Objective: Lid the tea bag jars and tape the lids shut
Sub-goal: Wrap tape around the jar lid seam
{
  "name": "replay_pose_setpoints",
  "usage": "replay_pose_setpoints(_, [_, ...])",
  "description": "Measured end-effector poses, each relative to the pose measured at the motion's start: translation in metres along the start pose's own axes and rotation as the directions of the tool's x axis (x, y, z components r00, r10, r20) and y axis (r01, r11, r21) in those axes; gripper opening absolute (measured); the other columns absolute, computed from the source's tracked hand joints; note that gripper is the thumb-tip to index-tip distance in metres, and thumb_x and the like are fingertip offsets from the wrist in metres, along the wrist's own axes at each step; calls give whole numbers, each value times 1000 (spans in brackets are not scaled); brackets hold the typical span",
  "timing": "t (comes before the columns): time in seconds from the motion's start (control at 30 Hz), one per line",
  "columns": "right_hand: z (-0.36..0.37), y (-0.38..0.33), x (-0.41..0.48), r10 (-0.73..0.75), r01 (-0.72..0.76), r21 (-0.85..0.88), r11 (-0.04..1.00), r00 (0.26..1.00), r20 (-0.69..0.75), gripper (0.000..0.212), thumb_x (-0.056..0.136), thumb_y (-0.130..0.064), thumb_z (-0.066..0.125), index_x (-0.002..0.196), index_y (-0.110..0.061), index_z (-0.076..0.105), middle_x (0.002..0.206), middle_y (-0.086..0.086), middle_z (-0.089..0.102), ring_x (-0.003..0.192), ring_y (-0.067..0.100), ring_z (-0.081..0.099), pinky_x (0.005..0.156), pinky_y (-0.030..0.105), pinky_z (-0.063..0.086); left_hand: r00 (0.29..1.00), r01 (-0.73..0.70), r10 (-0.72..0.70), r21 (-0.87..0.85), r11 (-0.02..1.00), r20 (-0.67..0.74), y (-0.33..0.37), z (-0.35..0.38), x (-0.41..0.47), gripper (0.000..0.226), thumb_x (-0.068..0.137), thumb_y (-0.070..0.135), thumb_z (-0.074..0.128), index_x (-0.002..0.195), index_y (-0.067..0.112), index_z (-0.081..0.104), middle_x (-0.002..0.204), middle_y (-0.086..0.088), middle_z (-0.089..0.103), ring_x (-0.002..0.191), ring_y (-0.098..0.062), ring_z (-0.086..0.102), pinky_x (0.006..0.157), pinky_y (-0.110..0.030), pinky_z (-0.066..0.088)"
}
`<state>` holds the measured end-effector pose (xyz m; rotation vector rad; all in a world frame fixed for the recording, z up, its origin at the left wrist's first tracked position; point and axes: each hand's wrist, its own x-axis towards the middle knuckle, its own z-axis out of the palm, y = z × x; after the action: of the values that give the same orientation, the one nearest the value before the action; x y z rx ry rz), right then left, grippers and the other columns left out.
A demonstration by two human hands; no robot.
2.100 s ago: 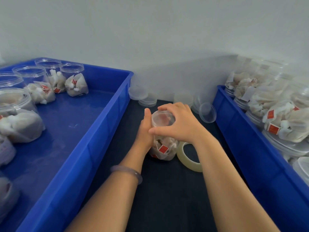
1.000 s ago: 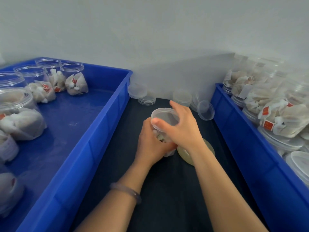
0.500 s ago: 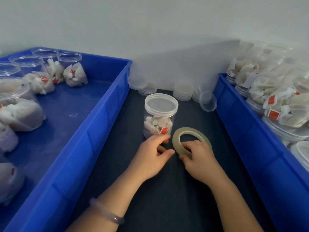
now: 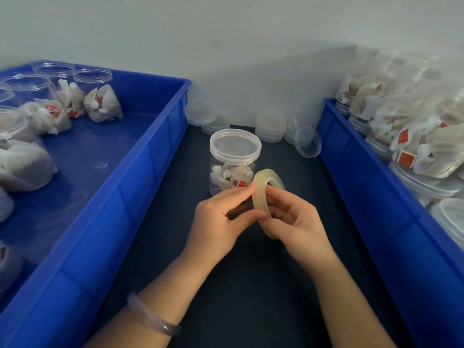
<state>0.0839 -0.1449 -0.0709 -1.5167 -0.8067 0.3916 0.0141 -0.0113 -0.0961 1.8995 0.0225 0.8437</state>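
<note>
My right hand [image 4: 297,223] grips tape roll [image 4: 260,197] on edge; left hand [image 4: 217,222] fingers [image 4: 244,191] pinch its rim; lidded jar [image 4: 234,159] upright just beyond.

Plain pale wall [image 4: 226,33] behind a dark table [image 4: 251,310], soft shadow along the wall's right base
</note>
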Motion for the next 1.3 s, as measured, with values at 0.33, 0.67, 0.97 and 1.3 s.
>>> replay_pose_setpoints(0.33, [3, 0, 0, -92, 89, 63, 994, 995, 41, 57, 82, 5, 60, 92, -49, 72, 100, -13, 73, 92, 6, 69, 71, 14, 51, 998, 42, -45, -51, 998, -53, 7, 0, -1, 25, 83, 13, 66, 107, 21, 65, 92, 4, 69, 86, -1, 66, 75, -15, 52])
replay_pose_setpoints(0.67, [-1, 7, -1, -82, 85, -78, 993, 995, 50, 67, 81, 15, 60, 103, -48, 61, 103, -28, 68, 98, 0, 67, 77, 12, 51, 969, 244, -235, -148, 958, 75, 4, -4, 1, 12, 82, 7, 69, 87, 18, 66, 84, 5, 69, 78, -4, 66, 70, -14, 50])
replay_pose_setpoints(0.97, [0, 8, 0, -73, 77, -94, 993, 996, 47, 71, 80, 14, 60, 99, -54, 62, 102, -28, 68, 97, 0, 67, 77, 12, 51, 969, 243, -236, -135, 961, 70, 0, -4, 0, 9, 82, 9, 70, 86, 16, 67, 83, 3, 69, 78, -7, 67, 72, -18, 52])
replay_pose_setpoints(1.3, [3, 4, -1, -95, 97, -25, 995, 994, 52, 74, 81, 13, 60, 92, -59, 66, 100, -26, 70, 96, 0, 67, 75, 12, 51, 990, 138, -135, -101, 985, 38, 2, -5, 0, 12, 82, 5, 69, 88, 15, 64, 82, 4, 67, 77, -4, 65, 71, -15, 51])
